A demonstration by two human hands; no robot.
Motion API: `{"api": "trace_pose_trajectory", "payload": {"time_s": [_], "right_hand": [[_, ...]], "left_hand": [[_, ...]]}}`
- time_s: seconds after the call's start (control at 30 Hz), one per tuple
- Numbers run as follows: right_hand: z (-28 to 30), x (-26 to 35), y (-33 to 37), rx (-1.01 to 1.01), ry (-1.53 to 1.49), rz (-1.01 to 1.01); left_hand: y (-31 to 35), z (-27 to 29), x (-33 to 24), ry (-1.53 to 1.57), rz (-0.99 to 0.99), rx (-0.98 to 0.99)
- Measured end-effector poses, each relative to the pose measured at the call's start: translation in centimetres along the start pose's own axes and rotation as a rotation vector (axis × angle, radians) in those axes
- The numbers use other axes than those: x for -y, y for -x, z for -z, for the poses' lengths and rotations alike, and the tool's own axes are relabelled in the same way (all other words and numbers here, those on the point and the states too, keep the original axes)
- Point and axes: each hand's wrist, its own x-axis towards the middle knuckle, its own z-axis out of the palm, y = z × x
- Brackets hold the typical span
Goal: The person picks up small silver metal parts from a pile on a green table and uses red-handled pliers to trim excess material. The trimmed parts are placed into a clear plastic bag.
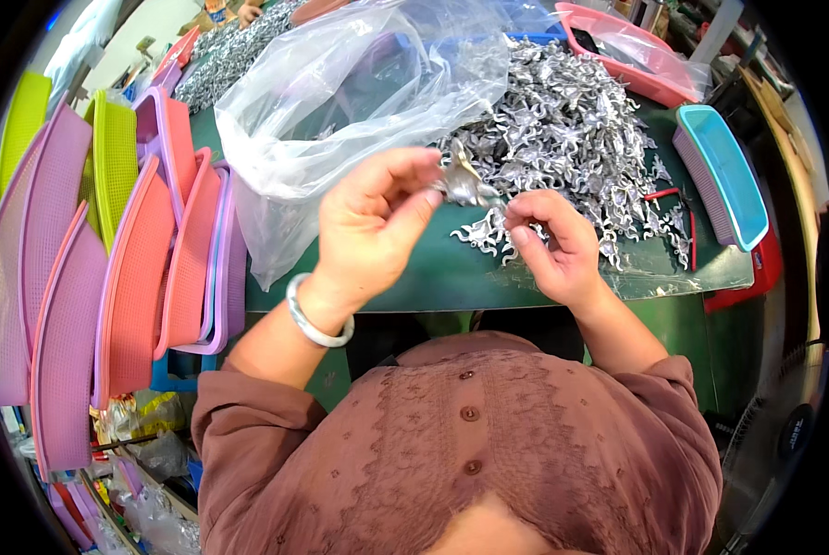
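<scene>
A shiny silver metal casting (467, 183) with curled arms is pinched between the thumb and fingers of my left hand (370, 231), above the near part of the table. Close to its right end is my right hand (562, 248), its thumb and fingers curled together; whatever they grip, if anything, is too small to make out. Beyond both hands spreads a large heap of similar silver castings (562, 129). A few loose castings (484, 231) lie on the table between my hands. A pale bangle (320, 324) circles my left wrist.
Crumpled clear plastic (340, 120) covers the table's middle left. Stacked purple, coral and green baskets (137, 277) stand at the left. On the right are a turquoise basket (724, 176) and a red-handled tool (692, 236). A pink basket (650, 79) stands farther back.
</scene>
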Motion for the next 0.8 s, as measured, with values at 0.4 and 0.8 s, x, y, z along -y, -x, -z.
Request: {"api": "trace_pose_trajectory", "payload": {"time_s": [0.4, 0.8], "right_hand": [[6.6, -3.0, -2.5, -0.119, 0.434, -0.062], [10.1, -4.3, -8.1, 0.166, 1.151, 0.146]], "left_hand": [[-9.0, 5.8, -2.3, -1.435, -0.373, 0.062], [-6.9, 9.5, -2.1, -1.758, -0.16, 0.334]]}}
